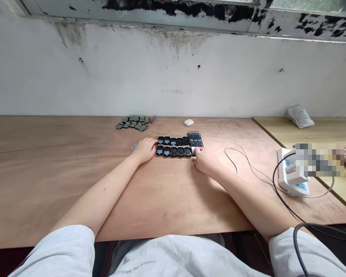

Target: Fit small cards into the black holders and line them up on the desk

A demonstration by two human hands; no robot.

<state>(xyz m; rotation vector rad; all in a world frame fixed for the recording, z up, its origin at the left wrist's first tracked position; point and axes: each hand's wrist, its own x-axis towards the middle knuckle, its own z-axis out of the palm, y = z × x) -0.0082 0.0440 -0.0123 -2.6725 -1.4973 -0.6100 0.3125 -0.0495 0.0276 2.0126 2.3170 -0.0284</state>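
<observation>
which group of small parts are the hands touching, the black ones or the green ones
The black parts, in two rows between the left hand and right hand; the green parts lie farther back, untouched.

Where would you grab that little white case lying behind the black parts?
Take the white case by its two short rounded ends, coming straight down from above. It lies flat and low on the wooden table, standing apart from the black parts, so its ends look free; both hands are busy at that block.
</observation>
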